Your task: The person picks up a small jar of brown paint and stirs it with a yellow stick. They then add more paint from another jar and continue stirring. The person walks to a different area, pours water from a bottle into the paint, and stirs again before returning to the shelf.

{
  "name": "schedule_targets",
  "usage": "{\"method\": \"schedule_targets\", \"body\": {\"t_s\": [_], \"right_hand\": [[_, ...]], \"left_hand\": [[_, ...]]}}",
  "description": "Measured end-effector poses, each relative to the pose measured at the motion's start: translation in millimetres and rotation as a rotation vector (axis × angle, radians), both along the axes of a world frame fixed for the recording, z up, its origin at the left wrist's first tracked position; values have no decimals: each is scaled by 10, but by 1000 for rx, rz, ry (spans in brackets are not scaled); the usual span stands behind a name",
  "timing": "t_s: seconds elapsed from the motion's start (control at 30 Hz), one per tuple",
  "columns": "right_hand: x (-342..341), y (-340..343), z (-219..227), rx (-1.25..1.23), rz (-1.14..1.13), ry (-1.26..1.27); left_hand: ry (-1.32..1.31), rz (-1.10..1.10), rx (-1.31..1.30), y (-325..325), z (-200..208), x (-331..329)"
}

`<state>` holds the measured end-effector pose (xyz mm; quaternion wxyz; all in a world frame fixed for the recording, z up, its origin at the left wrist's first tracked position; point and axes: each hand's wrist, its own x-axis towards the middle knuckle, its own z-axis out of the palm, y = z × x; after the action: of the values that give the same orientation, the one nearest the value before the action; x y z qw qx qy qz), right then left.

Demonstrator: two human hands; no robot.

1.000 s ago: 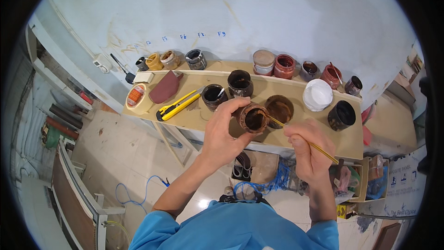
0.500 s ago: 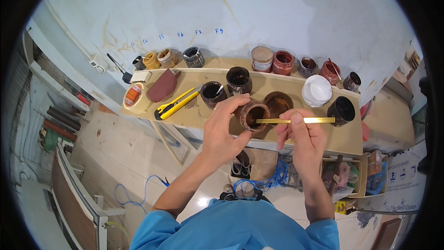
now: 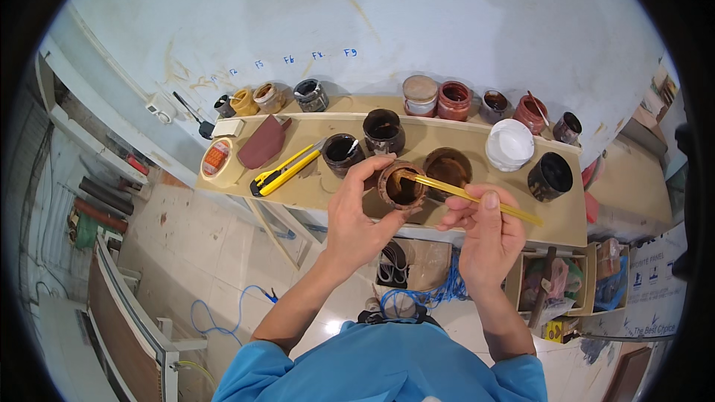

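My left hand (image 3: 360, 212) is closed round a small brown-stained jar (image 3: 402, 184), its mouth tilted toward me and dark brown inside. In my right hand (image 3: 488, 234) a yellow, flat-sided stick (image 3: 477, 197) is pinched between thumb and fingers. The stick's far end reaches into the jar's mouth at the inner wall. Just behind the held jar stands a wider pot with a brown inside (image 3: 448, 167). Two dark pots, one with a white-tipped stick (image 3: 342, 152) and a taller one (image 3: 384, 131), stand beyond my left hand.
On the tan table lie a yellow utility knife (image 3: 287, 169), a tape roll (image 3: 221, 161) and a maroon piece (image 3: 262, 141). A white tub (image 3: 510, 144) and black cup (image 3: 550, 176) stand at right. Several paint jars (image 3: 454, 100) line the wall. Blue cord (image 3: 443, 286) lies below.
The jar in my left hand has turned more upright, showing more of its inside. The yellow stick has swung from level to a slant, its near end lower.
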<state>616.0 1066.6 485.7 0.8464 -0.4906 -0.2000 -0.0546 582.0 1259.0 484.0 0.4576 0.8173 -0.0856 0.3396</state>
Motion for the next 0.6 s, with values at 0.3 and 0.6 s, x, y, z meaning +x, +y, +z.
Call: {"method": "schedule_targets", "body": {"t_s": [0.3, 0.6], "right_hand": [[2, -112, 38, -55, 54, -201], [124, -300, 347, -677, 91, -772]], "left_hand": [[42, 50, -20, -39, 9, -45], [-34, -15, 73, -34, -91, -53]]}}
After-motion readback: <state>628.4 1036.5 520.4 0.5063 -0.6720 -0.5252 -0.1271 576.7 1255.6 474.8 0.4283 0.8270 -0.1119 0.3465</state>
